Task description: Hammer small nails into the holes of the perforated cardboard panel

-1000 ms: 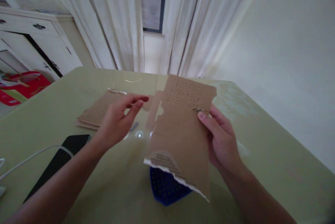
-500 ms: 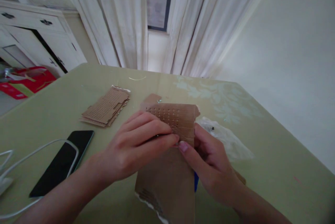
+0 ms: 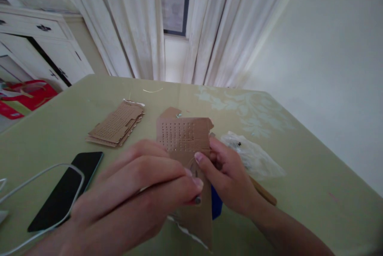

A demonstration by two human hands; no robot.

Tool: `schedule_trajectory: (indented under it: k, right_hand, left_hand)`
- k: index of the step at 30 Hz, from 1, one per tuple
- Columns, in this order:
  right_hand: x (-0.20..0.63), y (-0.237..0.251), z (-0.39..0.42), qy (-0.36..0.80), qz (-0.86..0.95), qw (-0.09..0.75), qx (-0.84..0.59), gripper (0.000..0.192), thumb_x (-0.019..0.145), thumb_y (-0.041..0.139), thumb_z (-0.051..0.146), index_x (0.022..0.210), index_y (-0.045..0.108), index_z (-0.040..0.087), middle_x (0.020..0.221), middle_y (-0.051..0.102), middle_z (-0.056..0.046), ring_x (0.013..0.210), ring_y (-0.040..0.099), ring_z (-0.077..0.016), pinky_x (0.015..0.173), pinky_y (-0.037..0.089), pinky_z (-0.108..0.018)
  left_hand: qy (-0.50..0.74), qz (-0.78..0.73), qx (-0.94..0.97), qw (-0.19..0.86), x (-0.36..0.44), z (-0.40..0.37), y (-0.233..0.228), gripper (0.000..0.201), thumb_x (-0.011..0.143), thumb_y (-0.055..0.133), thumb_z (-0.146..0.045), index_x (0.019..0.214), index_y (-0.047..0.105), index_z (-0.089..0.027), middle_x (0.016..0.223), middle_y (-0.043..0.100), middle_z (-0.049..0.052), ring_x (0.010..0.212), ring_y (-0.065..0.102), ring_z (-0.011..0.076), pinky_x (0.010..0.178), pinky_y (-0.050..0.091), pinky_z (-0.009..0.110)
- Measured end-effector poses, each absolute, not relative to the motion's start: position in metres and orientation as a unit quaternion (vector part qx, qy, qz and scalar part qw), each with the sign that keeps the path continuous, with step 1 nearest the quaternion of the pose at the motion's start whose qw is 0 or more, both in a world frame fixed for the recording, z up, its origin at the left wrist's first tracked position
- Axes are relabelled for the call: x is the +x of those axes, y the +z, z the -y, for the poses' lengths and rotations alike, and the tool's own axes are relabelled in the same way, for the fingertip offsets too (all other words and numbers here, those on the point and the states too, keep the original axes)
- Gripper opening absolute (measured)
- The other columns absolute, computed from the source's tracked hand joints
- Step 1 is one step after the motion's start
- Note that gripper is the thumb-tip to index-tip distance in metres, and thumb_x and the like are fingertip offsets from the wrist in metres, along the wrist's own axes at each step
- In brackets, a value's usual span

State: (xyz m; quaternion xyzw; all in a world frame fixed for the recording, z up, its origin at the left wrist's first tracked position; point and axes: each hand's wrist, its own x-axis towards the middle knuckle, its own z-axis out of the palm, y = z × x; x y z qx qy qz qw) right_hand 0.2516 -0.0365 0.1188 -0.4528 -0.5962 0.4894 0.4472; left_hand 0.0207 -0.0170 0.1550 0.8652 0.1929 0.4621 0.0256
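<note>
- The perforated cardboard piece (image 3: 184,138) is held up just above the desk (image 3: 299,160), between both hands, with its torn white edge hanging down toward the camera.
- The right hand (image 3: 229,176) has it pinched at the right edge, thumb on the front face just under the hole grid, fingers wrapped behind. Firm grip on the card.
- The left hand (image 3: 140,192) is closed around something thin. A small dark tip, maybe a pin or needle (image 3: 198,199), pokes out between fingertips right against the lower part of the card. Too blurry to say what it is exactly.
- Progress-wise, my read: the top half of the card already has neat rows of holes, while the lower half is plain, so there's a good chunk left if the holes are meant to go on down.
- A stack of punched cardboard pieces (image 3: 116,126) sits off to the left on the desk, and those look finished.
- Other stuff lying around: a phone (image 3: 64,192) face up with a white cable (image 3: 38,176) looped over it, a crumpled clear plastic bag (image 3: 253,154) to the right, a blue thing (image 3: 216,204) mostly hidden behind the card, and a small cardboard scrap (image 3: 170,112) farther back.
</note>
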Motion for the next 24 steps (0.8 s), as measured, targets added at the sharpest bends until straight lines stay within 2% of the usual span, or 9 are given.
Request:
schedule_trajectory:
  k: [2,4,5,7,9,11,16,20,24]
  right_hand:
    - [0.254,0.122,0.030,0.533,0.548,0.478,-0.433,0.019,0.108,0.071,0.041,0.117,0.069,0.024,0.096,0.079,-0.003,0.077,0.074,-0.0190,0.068,0.060,-0.029]
    - [0.261,0.128,0.025,0.535,0.508,0.513,-0.437,0.027,0.104,0.076,0.044,0.124,0.072,0.025,0.104,0.084,-0.005,0.084,0.080,-0.0224,0.075,0.065,-0.034]
    - [0.266,0.132,0.023,0.525,0.498,0.525,-0.448,0.030,0.102,0.079,0.044,0.124,0.074,0.025,0.104,0.085,-0.005,0.083,0.081,-0.0233,0.075,0.066,-0.035]
    - [0.279,0.139,0.020,0.516,0.496,0.522,-0.463,0.032,0.099,0.083,0.041,0.124,0.076,0.024,0.105,0.086,-0.006,0.083,0.082,-0.0238,0.073,0.066,-0.035]
    - [0.292,0.143,0.018,0.535,0.507,0.492,-0.463,0.031,0.099,0.084,0.039,0.124,0.078,0.023,0.106,0.087,-0.006,0.087,0.083,-0.0239,0.073,0.066,-0.033]
    - [0.302,0.144,0.015,0.577,0.529,0.432,-0.448,0.032,0.099,0.084,0.038,0.125,0.079,0.021,0.108,0.087,-0.007,0.090,0.084,-0.0238,0.076,0.065,-0.032]
    - [0.313,0.137,0.008,0.620,0.551,0.345,-0.438,0.037,0.098,0.086,0.038,0.128,0.079,0.018,0.116,0.086,-0.009,0.102,0.083,-0.0256,0.085,0.066,-0.035]
    - [0.315,0.131,0.004,0.638,0.552,0.298,-0.447,0.044,0.096,0.088,0.043,0.129,0.078,0.016,0.112,0.086,-0.010,0.100,0.082,-0.0259,0.082,0.066,-0.036]
    - [0.318,0.129,0.003,0.624,0.562,0.273,-0.470,0.042,0.097,0.086,0.048,0.121,0.076,0.016,0.113,0.084,-0.010,0.100,0.081,-0.0268,0.082,0.065,-0.038]
  left_hand:
    - [0.463,-0.246,0.851,0.024,0.011,0.004,0.160,0.011,0.110,0.068,-0.028,0.114,0.077,-0.033,0.100,0.082,-0.003,0.087,0.076,0.0170,0.077,0.065,0.033]
    - [0.459,-0.332,0.824,0.037,-0.003,-0.028,0.156,0.007,0.107,0.072,-0.035,0.106,0.079,-0.035,0.100,0.082,-0.002,0.085,0.076,0.0199,0.076,0.062,0.036]
    - [0.435,-0.364,0.821,0.070,-0.012,-0.048,0.149,0.012,0.104,0.073,-0.042,0.101,0.081,-0.034,0.098,0.083,-0.001,0.085,0.077,0.0221,0.075,0.061,0.037]
    - [0.300,-0.439,0.833,0.153,-0.031,-0.089,0.130,0.026,0.100,0.069,-0.049,0.090,0.081,-0.029,0.088,0.081,0.003,0.080,0.075,0.0250,0.071,0.056,0.038]
    - [0.119,-0.525,0.822,0.186,-0.045,-0.122,0.107,0.030,0.096,0.066,-0.048,0.082,0.079,-0.025,0.083,0.080,0.005,0.080,0.074,0.0266,0.076,0.053,0.039]
    - [0.067,-0.549,0.809,0.198,-0.053,-0.142,0.084,0.028,0.093,0.065,-0.044,0.083,0.080,-0.022,0.081,0.080,0.007,0.080,0.074,0.0282,0.075,0.052,0.039]
    - [0.007,-0.555,0.801,0.225,-0.047,-0.150,0.047,0.028,0.090,0.066,-0.041,0.086,0.082,-0.019,0.090,0.083,0.011,0.085,0.076,0.0291,0.077,0.051,0.037]
    - [-0.013,-0.558,0.797,0.231,-0.042,-0.151,0.032,0.028,0.091,0.067,-0.043,0.092,0.082,-0.020,0.091,0.083,0.009,0.086,0.076,0.0270,0.077,0.051,0.035]
    - [-0.018,-0.558,0.797,0.232,-0.040,-0.152,0.027,0.031,0.095,0.063,-0.046,0.096,0.080,-0.020,0.094,0.084,0.010,0.090,0.077,0.0262,0.076,0.052,0.033]
